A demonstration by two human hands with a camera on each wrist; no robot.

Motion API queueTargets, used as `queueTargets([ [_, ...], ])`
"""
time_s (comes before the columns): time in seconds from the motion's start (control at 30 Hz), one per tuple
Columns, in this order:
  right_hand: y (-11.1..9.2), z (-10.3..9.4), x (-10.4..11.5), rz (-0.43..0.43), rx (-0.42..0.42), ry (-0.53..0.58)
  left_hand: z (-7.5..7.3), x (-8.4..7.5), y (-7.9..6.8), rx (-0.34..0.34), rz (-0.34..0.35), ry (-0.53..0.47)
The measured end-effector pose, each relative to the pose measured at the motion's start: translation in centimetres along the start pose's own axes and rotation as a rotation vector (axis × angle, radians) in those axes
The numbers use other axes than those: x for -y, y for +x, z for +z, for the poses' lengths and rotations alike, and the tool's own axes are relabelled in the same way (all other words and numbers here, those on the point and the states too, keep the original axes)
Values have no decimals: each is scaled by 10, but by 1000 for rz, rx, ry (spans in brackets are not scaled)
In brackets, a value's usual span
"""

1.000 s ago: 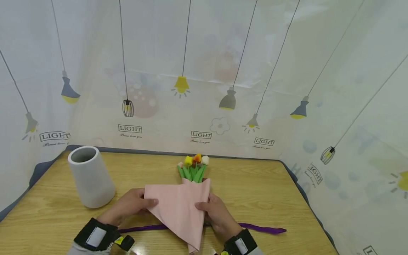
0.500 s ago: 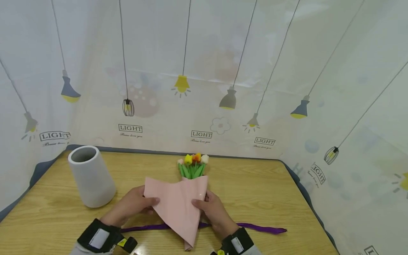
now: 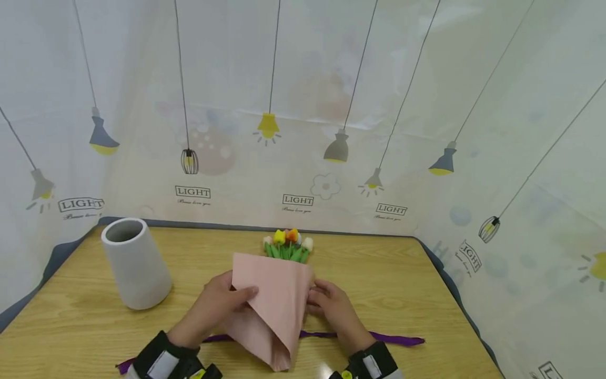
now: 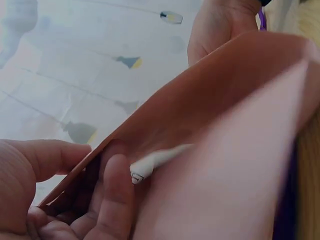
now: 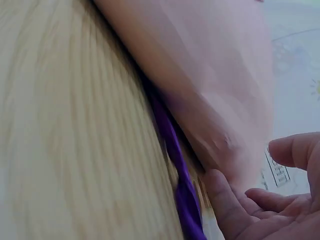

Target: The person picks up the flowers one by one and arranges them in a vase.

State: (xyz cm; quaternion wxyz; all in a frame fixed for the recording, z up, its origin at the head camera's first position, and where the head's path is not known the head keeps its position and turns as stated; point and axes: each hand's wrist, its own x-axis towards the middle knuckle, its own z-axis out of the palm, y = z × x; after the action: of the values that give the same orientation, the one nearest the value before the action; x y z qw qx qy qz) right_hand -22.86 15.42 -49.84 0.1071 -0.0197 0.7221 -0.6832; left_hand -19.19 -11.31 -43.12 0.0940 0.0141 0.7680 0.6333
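Behind the desk [image 3: 388,289] hangs a pale backdrop [image 3: 236,68], printed with pendant lamps on long cords and with the word LIGHT in small frames. At the left of the wood-grain desk stands a white vase [image 3: 139,273], upright, with its round mouth visible from above. Near it, to the front, one end of a purple ribbon [image 3: 397,340] shows beside the black strap [image 3: 163,360] of the left wrist. Next comes the left hand [image 3: 218,302], which pinches the left edge of the pink wrapping paper [image 3: 279,289], with the thumb on the front side and the other fingers behind. This paper is in the middle of the desk, over the ribbon, and narrows toward the person. From its far end come out artificial tulips [image 3: 286,245], in yellow, orange and pale colours, with green leaves. On the right, the right hand [image 3: 333,310] is at the paper's edge, its fingers slightly bent and the thumb apart from them. Beyond this hand, the ribbon continues flat along the desk to its right end.
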Motion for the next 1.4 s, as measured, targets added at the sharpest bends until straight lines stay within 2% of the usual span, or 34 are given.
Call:
queueTargets([
  [0.1, -5, -14, 1, 5, -15, -5, 14, -6, 1, -24, -1, -18],
  [0.2, -8, -28, 3, 11, -51, -21, 28, -10, 3, 8, 9, -80],
  [0.27, -11, -37, 5, 7, -74, -31, 37, -10, 3, 77, 35, -142],
  [0.37, -14, -49, 12, -9, -96, -33, 53, -7, 1, 194, 91, -156],
  [0.47, -17, -62, 23, -28, -111, -26, 68, -1, -1, 298, 152, -60],
  [0.57, -21, -77, 37, -50, -128, -21, 82, 7, -4, 384, 158, 75],
  [0.73, -30, -98, 63, -158, -174, -35, 98, 16, -11, 577, 196, 295],
  [0.87, -44, -102, 84, -263, -209, -34, 104, 22, -13, 702, 310, 474],
  [0.97, -52, -93, 96, -297, -209, -69, 107, 25, -12, 743, 432, 625],
  [1.07, -55, -74, 96, -286, -151, -187, 108, 26, -13, 775, 526, 749],
  [1.17, -52, -50, 81, -235, -12, -421, 109, 26, -15, 796, 604, 852],
  [1.27, -47, -30, 59, -203, 166, -682, 109, 27, -15, 805, 684, 898],
  [1.37, -43, -19, 40, -262, 303, -898, 109, 30, -13, 810, 752, 896],
  [1.4, -43, -17, 36, -280, 325, -950, 108, 31, -12, 810, 748, 887],
])
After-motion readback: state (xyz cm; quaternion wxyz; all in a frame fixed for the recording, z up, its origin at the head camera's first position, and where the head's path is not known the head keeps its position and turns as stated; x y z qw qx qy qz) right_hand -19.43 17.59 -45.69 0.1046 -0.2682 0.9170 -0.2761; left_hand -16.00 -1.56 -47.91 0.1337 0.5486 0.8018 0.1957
